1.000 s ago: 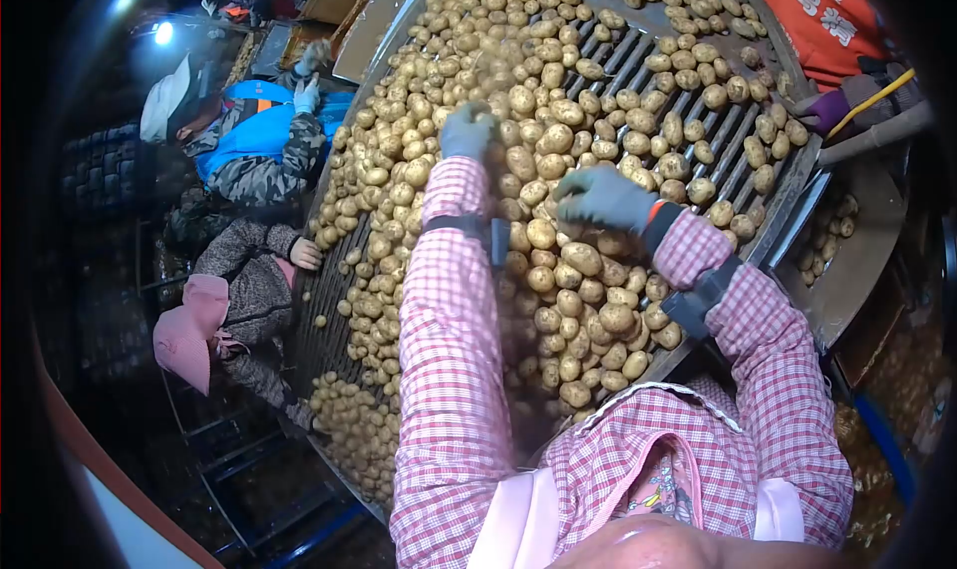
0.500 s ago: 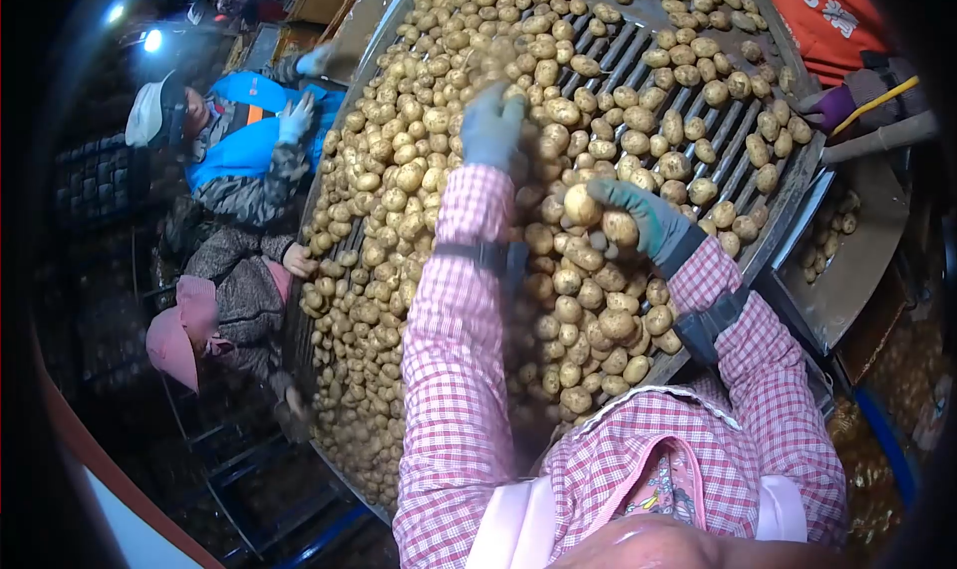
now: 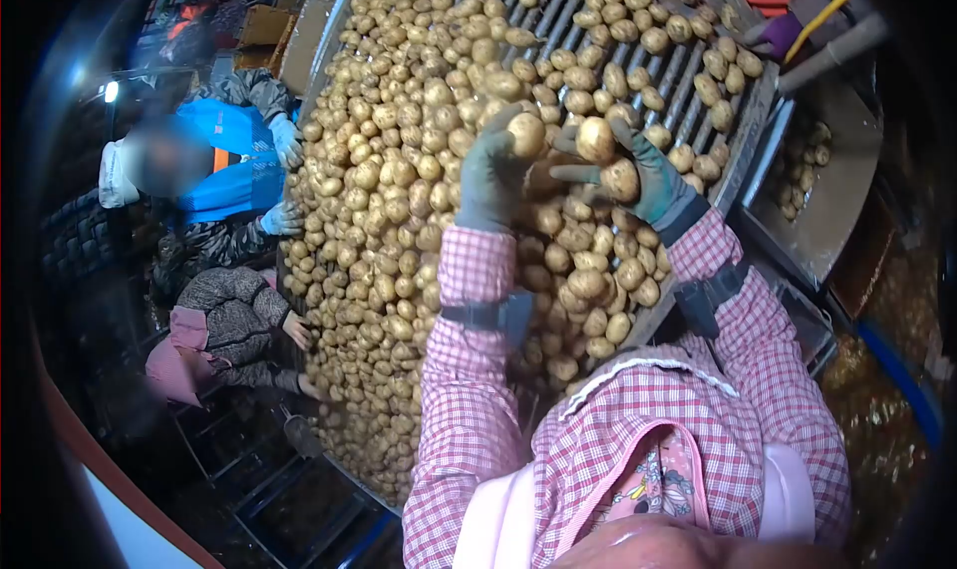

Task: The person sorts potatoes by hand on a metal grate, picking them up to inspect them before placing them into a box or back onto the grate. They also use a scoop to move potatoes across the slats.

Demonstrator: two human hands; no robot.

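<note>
Many muddy yellow potatoes (image 3: pixel 399 200) cover a slatted metal sorting table (image 3: pixel 563 25). My left hand (image 3: pixel 490 175), in a grey-green glove, is closed around a potato (image 3: pixel 525 135) above the pile. Just right of it, my right hand (image 3: pixel 653 180), in a green glove, has its fingers spread around two potatoes: a pale one (image 3: pixel 595 140) at the fingertips and a browner one (image 3: pixel 619 181) against the palm and fingers.
Across the table at left are a person in a blue apron (image 3: pixel 214 160) and a person in a pink cap (image 3: pixel 184 355), hands at its edge. Another person's purple-gloved hand (image 3: pixel 781 34) is at upper right, near a pole (image 3: pixel 837 55). A chute (image 3: pixel 822 170) holds potatoes.
My left hand has come back toward me and now holds a potato. My right hand has turned, lifting its two potatoes slightly. The camera view has shifted.
</note>
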